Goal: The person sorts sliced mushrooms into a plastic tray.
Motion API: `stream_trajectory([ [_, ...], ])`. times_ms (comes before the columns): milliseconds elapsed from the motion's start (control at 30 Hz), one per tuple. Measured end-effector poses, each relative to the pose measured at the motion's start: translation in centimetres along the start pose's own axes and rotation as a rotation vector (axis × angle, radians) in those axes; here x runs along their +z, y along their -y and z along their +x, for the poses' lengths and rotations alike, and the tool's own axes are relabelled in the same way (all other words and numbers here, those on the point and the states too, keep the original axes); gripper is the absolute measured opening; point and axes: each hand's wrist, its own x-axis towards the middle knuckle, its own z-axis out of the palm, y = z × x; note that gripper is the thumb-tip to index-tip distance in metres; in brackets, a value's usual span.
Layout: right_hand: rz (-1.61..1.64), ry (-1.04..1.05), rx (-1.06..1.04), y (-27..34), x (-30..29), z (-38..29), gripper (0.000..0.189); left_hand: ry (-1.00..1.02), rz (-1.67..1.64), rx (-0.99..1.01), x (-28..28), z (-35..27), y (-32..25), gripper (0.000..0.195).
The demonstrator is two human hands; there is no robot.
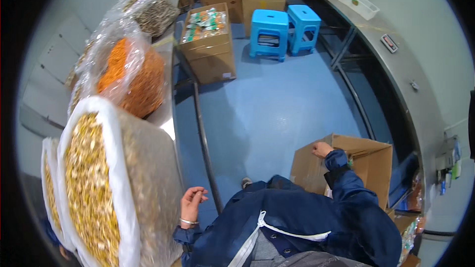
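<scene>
My right hand (322,150) rests at the upper edge of an open cardboard box (311,167) on the right, fingers curled; whether it grips the rim cannot be told. My left hand (193,204), a bracelet at its wrist, hangs with bent fingers and nothing in it, beside a large clear bag of dried yellow-and-white pieces (89,185) with a white rolled rim. Beyond that bag stands an open plastic bag of orange dried shreds (144,81) on a steel table (167,118). The inside of the box is mostly hidden by my right sleeve.
A carton of small packets (207,59) stands ahead, with more filled cartons (263,3) behind. Two blue plastic stools (269,33) stand on the blue floor. A steel counter (400,70) along the right wall holds a white plastic tray (358,3) and a small device (389,43).
</scene>
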Motion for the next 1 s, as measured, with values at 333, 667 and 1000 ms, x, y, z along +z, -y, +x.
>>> stream_trajectory([
  [333,0.293,0.262,0.032,-11.4,-4.0,7.3,0.025,0.039,0.141,-0.098,2.8,21.5,-5.5,0.018],
  [667,0.299,-0.024,0.273,-13.7,-20.7,25.5,0.031,0.066,0.273,-0.074,12.6,44.1,-11.3,0.017],
  [1000,0.157,-0.096,0.093,-17.9,-27.0,42.1,0.031,0.030,0.423,-0.150,17.2,68.6,-10.9,0.022],
])
